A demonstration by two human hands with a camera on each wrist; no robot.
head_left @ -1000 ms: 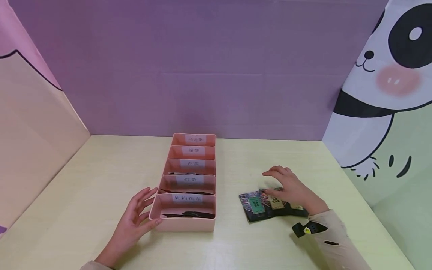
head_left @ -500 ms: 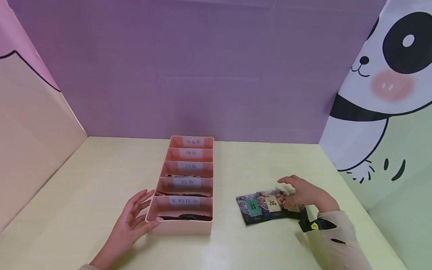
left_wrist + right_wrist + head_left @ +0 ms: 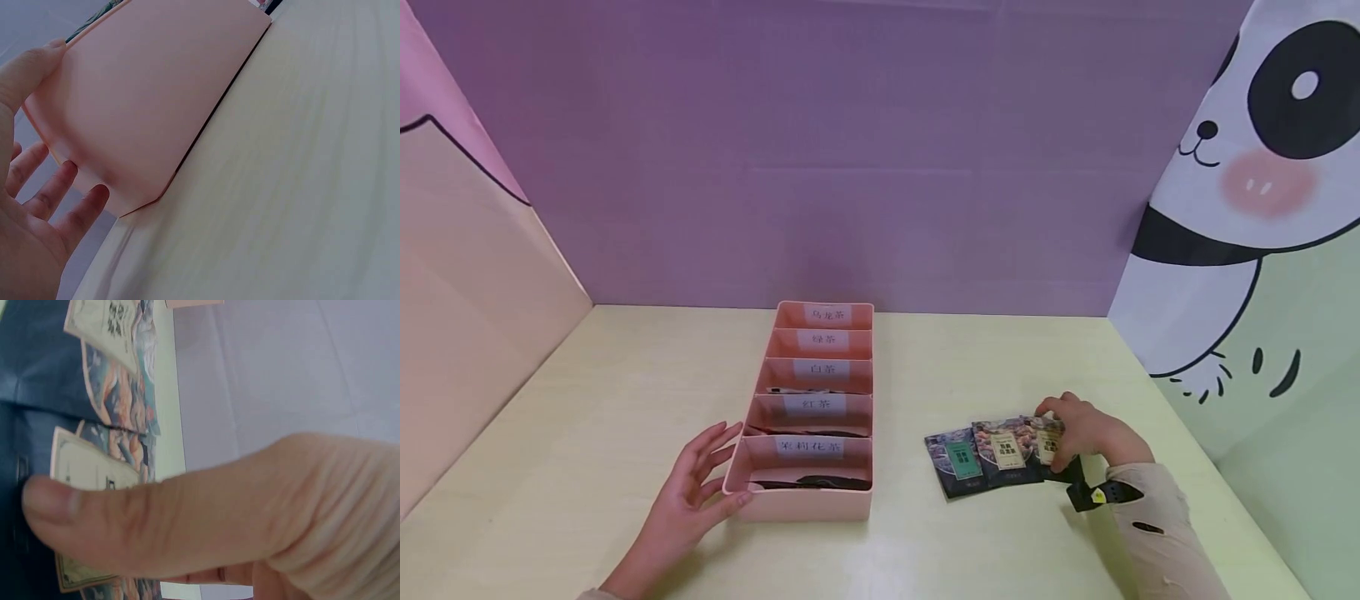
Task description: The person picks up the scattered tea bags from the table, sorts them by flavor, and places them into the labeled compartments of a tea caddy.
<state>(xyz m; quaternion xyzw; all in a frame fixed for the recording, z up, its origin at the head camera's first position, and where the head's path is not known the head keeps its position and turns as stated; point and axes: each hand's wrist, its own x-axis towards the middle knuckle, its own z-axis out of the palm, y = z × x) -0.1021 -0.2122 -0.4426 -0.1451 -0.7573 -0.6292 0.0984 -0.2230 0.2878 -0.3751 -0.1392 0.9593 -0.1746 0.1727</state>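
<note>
On the table at right lie three dark tea sachets: a green-labelled sachet [image 3: 964,460], a cream-labelled sachet [image 3: 1007,450] overlapping it, and a rightmost sachet [image 3: 1047,442]. My right hand [image 3: 1093,433] pinches this rightmost one, thumb across its front and fingertips at its far edge. The right wrist view has the thumb [image 3: 125,519] over the pale label; most fingers are hidden behind. My left hand [image 3: 692,487] touches the near left corner of a pink divided box [image 3: 805,505], thumb at the front rim, relaxed fingers [image 3: 84,209] along the side.
The box's compartments carry paper labels in Chinese, such as the front label [image 3: 810,447]. Dark sachets [image 3: 831,482] lie in the front compartment, and sachet edges show in the two behind it. A purple backdrop [image 3: 850,167] stands behind the pale table [image 3: 647,375].
My right hand has moved right from over the middle sachet to the rightmost one and closed its thumb and fingers on it. The left hand stays at the box corner.
</note>
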